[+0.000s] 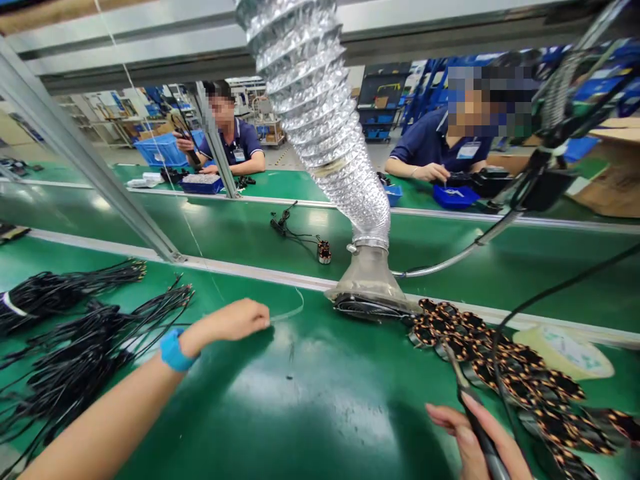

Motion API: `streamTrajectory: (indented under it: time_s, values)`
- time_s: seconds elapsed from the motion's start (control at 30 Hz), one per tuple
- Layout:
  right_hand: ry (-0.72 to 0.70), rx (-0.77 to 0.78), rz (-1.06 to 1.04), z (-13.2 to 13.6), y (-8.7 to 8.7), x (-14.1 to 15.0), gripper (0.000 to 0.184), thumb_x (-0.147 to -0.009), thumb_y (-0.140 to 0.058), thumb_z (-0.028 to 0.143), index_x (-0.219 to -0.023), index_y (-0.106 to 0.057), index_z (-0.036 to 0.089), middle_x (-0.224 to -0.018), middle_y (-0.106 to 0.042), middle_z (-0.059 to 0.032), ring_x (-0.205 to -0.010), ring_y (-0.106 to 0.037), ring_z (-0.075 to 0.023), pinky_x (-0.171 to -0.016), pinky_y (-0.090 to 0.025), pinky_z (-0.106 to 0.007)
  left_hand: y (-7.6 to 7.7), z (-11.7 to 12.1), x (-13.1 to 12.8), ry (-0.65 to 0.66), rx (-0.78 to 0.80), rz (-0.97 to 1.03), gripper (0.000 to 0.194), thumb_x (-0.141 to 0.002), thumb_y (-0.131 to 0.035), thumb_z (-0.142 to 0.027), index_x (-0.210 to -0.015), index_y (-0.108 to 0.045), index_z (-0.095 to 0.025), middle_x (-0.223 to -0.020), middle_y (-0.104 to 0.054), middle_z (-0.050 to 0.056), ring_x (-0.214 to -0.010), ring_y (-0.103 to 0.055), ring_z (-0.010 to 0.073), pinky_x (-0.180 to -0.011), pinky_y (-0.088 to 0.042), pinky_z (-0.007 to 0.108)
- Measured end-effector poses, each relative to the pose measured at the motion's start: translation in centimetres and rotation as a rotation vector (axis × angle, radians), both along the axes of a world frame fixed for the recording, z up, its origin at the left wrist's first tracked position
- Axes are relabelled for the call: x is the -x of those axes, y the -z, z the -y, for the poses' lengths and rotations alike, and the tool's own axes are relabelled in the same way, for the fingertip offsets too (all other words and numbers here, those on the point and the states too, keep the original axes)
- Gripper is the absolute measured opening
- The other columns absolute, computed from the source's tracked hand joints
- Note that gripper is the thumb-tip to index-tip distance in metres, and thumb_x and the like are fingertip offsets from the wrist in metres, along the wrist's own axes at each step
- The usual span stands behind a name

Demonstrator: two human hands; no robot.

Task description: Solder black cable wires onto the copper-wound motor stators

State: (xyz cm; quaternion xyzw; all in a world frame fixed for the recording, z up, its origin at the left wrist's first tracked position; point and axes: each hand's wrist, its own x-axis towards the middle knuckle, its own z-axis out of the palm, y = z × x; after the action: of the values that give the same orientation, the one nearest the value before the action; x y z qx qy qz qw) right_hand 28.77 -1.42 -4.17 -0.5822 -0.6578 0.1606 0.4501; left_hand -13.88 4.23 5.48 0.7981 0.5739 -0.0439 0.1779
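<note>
My hands are well apart. My right hand [467, 440] is clamped on a soldering iron [457, 373], its tip held over a heap of copper-wound motor coils [493, 367], too many to count, piled within easy reach. My left hand [233, 320] lies curled above the green bench [310, 413], near two bunches of black wires [85, 373] kept on that side; I can't tell if it pinches the thin clear thread [287, 315] at my fingertips. One silver duct funnel [367, 280] sits low beside the coils, probably to draw off fumes.

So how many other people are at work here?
2. The left person sits at the far bench, and the right person sits there too, with the silver duct between them. Others may be hidden.
</note>
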Motion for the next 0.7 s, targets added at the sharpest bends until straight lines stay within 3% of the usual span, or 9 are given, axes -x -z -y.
streamTrajectory:
  time_s: [0.1, 0.17, 0.27, 0.37, 0.5, 0.7]
  values:
    - [-0.167, -0.009, -0.102, 0.8, -0.4, 2.0, 0.03, -0.099, -0.043, 0.038, -0.12, -0.054, 0.02, -0.081, -0.078, -0.0055, -0.067, -0.075, -0.0177, -0.066, -0.063, -0.027, 3.6, 6.1, -4.4, 0.103, -0.014, 0.026, 0.023, -0.093, -0.049, -0.023, -0.078, -0.066, -0.019, -0.079, -0.074, 0.003, -0.069, -0.067, 0.0159, -0.061, -0.044, 0.024]
    - [-0.311, -0.016, 0.012, 1.5, -0.3, 3.3, 0.024, -0.099, -0.045, 0.032, -0.118, -0.055, 0.023, -0.086, -0.078, -0.0051, -0.07, -0.075, -0.0159, -0.068, -0.063, -0.025, 5.2, 8.9, -7.8, 0.163, -0.056, 0.048, 0.02, -0.094, -0.049, -0.023, -0.085, -0.066, -0.018, -0.085, -0.074, 0.006, -0.075, -0.069, 0.0186, -0.066, -0.047, 0.027]
    - [-0.502, -0.065, 0.227, 2.4, -0.1, 5.1, 0.029, -0.094, -0.051, 0.03, -0.123, -0.054, 0.024, -0.105, -0.076, -0.008, -0.085, -0.076, -0.0188, -0.073, -0.064, -0.029, 6.5, 11.0, -13.0, 0.26, -0.12, 0.101, 0.021, -0.095, -0.048, -0.024, -0.089, -0.067, -0.016, -0.086, -0.074, 0.01, -0.081, -0.069, 0.0213, -0.075, -0.051, 0.031]
    - [-0.613, -0.151, 0.37, 2.9, 0.2, 6.0, 0.032, -0.094, -0.045, 0.025, -0.125, -0.056, 0.022, -0.107, -0.075, -0.0098, -0.092, -0.074, -0.0223, -0.078, -0.064, -0.037, 6.9, 11.2, -16.7, 0.307, -0.168, 0.158, 0.022, -0.095, -0.05, -0.029, -0.089, -0.068, -0.017, -0.092, -0.075, 0.008, -0.086, -0.07, 0.0214, -0.076, -0.052, 0.031]
    - [-0.647, -0.151, 0.359, 2.7, 0.0, 6.3, 0.031, -0.095, -0.042, 0.023, -0.121, -0.058, 0.02, -0.096, -0.076, -0.0079, -0.082, -0.074, -0.0188, -0.075, -0.062, -0.032, 6.8, 10.8, -18.0, 0.164, -0.239, 0.159, 0.029, -0.097, -0.043, -0.03, -0.097, -0.069, -0.017, -0.096, -0.076, 0.01, -0.086, -0.072, 0.024, -0.07, -0.053, 0.033]
    - [-0.694, -0.097, 0.305, 2.8, -1.1, 6.8, 0.029, -0.095, -0.046, 0.026, -0.121, -0.058, 0.019, -0.089, -0.074, -0.0049, -0.076, -0.073, -0.0151, -0.074, -0.06, -0.026, 6.2, 11.8, -16.4, 0.076, -0.235, 0.134, 0.027, -0.096, -0.048, -0.037, -0.093, -0.071, -0.023, -0.091, -0.076, 0.007, -0.082, -0.072, 0.0214, -0.064, -0.051, 0.029]
